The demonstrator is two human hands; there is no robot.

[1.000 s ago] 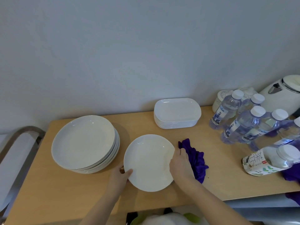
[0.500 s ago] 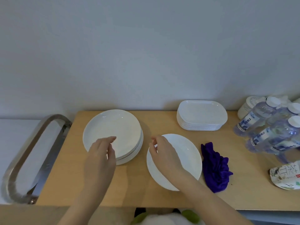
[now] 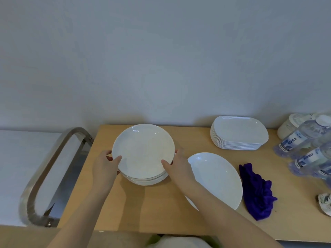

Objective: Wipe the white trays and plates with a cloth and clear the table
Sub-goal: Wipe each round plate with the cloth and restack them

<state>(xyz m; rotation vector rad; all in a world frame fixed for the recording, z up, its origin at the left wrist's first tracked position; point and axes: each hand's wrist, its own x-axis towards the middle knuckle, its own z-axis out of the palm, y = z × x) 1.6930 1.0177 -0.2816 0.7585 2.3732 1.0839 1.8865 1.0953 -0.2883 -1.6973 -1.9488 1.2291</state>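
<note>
A stack of round white plates (image 3: pixel 143 149) stands on the wooden table (image 3: pixel 161 212) near its left end. My left hand (image 3: pixel 105 165) grips the left rim of the top plate, and my right hand (image 3: pixel 176 164) grips its right rim. A single white plate (image 3: pixel 218 176) lies flat to the right of the stack, partly under my right forearm. Beside it a crumpled purple cloth (image 3: pixel 258 192) rests on the table. A stack of white rounded-rectangle trays (image 3: pixel 240 133) sits at the back against the wall.
Several water bottles (image 3: pixel 302 138) and a white lidded jar (image 3: pixel 290 124) crowd the table's right end. A crumpled carton (image 3: pixel 326 204) lies at the far right edge. A steel cart handle (image 3: pixel 53 167) stands off the table's left end.
Both hands left the single plate and moved left to the plate stack, closing on the top plate's rims. The view has shifted left.
</note>
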